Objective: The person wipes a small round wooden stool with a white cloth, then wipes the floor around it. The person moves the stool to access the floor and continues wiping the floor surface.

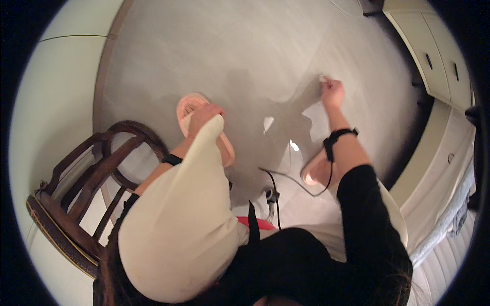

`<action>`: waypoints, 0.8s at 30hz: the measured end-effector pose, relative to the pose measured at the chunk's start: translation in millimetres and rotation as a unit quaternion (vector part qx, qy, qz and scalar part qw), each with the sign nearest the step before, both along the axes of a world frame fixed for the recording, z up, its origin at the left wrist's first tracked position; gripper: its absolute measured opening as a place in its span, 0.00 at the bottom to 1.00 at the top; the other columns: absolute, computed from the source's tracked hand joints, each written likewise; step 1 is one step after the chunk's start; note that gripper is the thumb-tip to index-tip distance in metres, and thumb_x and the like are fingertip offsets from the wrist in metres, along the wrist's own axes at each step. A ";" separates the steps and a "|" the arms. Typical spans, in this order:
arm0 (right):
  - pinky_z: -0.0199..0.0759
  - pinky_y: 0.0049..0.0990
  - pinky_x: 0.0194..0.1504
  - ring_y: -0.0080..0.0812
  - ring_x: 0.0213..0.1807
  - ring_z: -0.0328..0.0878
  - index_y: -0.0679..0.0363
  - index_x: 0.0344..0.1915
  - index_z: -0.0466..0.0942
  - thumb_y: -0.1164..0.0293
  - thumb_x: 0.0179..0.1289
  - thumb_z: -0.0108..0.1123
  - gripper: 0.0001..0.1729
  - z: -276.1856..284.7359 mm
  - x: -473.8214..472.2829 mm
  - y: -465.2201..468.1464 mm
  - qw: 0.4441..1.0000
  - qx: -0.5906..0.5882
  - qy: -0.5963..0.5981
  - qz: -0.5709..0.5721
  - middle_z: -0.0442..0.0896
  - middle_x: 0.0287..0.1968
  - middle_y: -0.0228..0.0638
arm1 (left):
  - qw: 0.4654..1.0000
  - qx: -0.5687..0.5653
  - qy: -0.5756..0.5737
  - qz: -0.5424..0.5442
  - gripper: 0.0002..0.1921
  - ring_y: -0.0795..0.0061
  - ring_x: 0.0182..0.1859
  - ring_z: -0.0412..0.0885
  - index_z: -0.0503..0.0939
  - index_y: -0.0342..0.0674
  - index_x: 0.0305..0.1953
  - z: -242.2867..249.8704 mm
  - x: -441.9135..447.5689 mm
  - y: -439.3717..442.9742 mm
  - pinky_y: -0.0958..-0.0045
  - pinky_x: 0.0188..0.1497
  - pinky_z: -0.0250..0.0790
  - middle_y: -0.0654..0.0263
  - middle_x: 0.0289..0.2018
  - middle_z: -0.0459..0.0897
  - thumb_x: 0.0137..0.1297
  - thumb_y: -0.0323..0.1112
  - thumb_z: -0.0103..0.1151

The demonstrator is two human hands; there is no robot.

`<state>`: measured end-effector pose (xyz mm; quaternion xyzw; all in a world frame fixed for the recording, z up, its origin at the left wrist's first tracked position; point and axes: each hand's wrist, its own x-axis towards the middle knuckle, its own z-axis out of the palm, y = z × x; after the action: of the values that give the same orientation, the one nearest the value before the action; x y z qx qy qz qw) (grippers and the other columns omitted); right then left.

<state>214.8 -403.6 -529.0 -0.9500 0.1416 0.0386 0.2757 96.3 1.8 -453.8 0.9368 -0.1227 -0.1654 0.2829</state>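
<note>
My right hand [332,91] reaches low over the grey floor [260,42], its fingers closed on a small white item [321,77] too small to name. My left hand [206,116] is at the front of my bent left leg in cream trousers [180,214], just above a pink slipper [191,100]. Its fingers are partly hidden, so I cannot tell whether they hold the cloth. The other pink slipper [312,172] shows beside my right forearm. A black strap [337,139] is around that forearm, with a black cable [306,191] hanging from it.
On the left, a dark wooden chair [103,168] lies tipped over near a pale panel wall [65,76]. A red seat edge [256,223] and a caster wheel [272,196] show beneath me. Pale cabinets with black handles [428,61] stand at the right.
</note>
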 end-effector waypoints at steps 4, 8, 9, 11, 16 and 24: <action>0.75 0.35 0.45 0.39 0.39 0.82 0.51 0.45 0.84 0.71 0.55 0.63 0.15 6.0 -22.1 -93.8 0.991 -0.048 0.093 -0.082 0.85 0.36 0.41 | 0.990 0.106 0.086 0.036 0.06 0.58 0.42 0.80 0.82 0.45 0.29 0.5 1.8 -5.5 0.61 0.45 0.71 0.63 0.33 0.84 0.54 0.35 0.55; 0.75 0.33 0.38 0.35 0.32 0.82 0.53 0.45 0.85 0.68 0.58 0.60 0.14 10.0 -66.4 -61.3 0.983 0.016 0.062 -0.171 0.85 0.32 0.43 | 0.996 0.085 0.027 0.026 0.05 0.57 0.40 0.80 0.82 0.44 0.29 -6.2 -0.1 -3.1 0.61 0.43 0.71 0.62 0.32 0.83 0.54 0.34 0.56; 0.74 0.35 0.36 0.38 0.32 0.81 0.54 0.44 0.84 0.67 0.57 0.60 0.14 12.4 -72.3 -40.1 0.988 0.016 0.079 -0.135 0.84 0.33 0.43 | 0.994 0.104 0.038 0.009 0.05 0.57 0.39 0.80 0.82 0.44 0.30 -8.4 -0.4 -2.3 0.61 0.42 0.71 0.62 0.31 0.83 0.54 0.34 0.56; 0.73 0.40 0.44 0.45 0.40 0.78 0.57 0.37 0.83 0.66 0.55 0.62 0.10 13.4 -92.4 29.1 0.997 -0.001 -0.015 -0.073 0.80 0.37 0.42 | 0.999 0.001 -0.015 0.044 0.06 0.57 0.39 0.80 0.82 0.42 0.31 -11.1 -1.7 -1.4 0.61 0.43 0.70 0.59 0.32 0.84 0.51 0.34 0.59; 0.73 0.39 0.41 0.46 0.40 0.78 0.53 0.35 0.82 0.72 0.56 0.59 0.06 39.7 -146.9 183.9 0.983 0.106 0.048 0.143 0.78 0.38 0.41 | 1.000 -0.003 -0.009 0.023 0.07 0.57 0.39 0.80 0.82 0.41 0.32 -5.0 -0.7 -1.9 0.62 0.44 0.70 0.59 0.30 0.82 0.50 0.34 0.60; 0.73 0.43 0.41 0.48 0.40 0.76 0.62 0.33 0.79 0.71 0.59 0.56 0.07 25.2 -91.1 138.5 0.986 0.055 0.013 0.158 0.78 0.38 0.45 | 0.999 -0.022 -0.032 0.029 0.05 0.60 0.40 0.79 0.81 0.44 0.30 2.9 -1.7 -3.5 0.63 0.45 0.69 0.60 0.33 0.83 0.52 0.33 0.56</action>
<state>123.8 -265.0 -503.7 -0.9432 -0.0086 0.1018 0.3162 94.7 -1.7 -450.9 0.9385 -0.1083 -0.1240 0.3036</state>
